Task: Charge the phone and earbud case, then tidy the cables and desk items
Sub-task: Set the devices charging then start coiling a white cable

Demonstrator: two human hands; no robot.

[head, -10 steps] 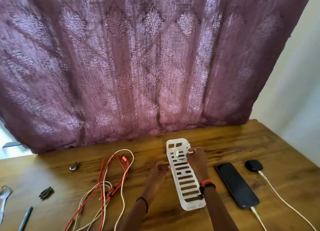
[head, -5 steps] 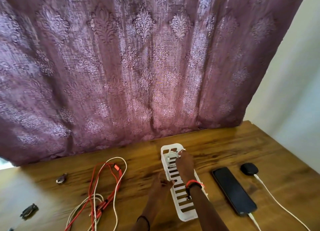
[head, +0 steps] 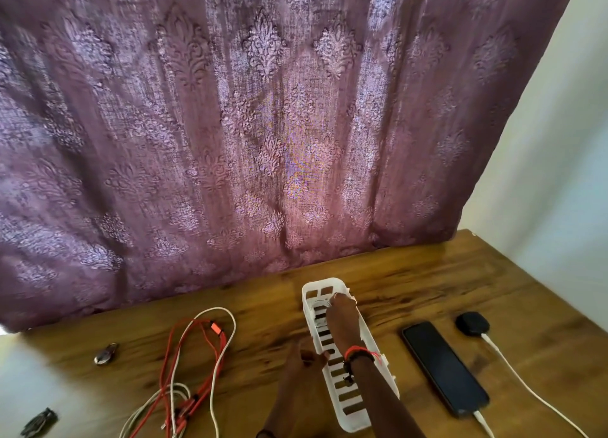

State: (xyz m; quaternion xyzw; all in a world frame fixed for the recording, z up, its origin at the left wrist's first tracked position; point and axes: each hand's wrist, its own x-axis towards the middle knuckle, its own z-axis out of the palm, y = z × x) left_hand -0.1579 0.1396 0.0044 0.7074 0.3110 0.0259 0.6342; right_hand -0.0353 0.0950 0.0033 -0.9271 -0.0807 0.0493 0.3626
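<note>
right hand [head: 342, 316] covers the coil [head: 319, 304] in the tray [head: 324, 283], grip hidden; left hand [head: 301, 360] rests loose alongside. seat it flat.

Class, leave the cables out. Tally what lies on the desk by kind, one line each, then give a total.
Devices on charge: 2, the phone and the earbud case
White slotted tray: 1
Small loose items: 2, a small metal item and a small dark item
Total: 5

A purple patterned curtain [head: 263, 125] hangs behind my wooden desk [head: 460, 279], daylight glowing through it. A pale wall [head: 559, 158] stands to my right.
</note>
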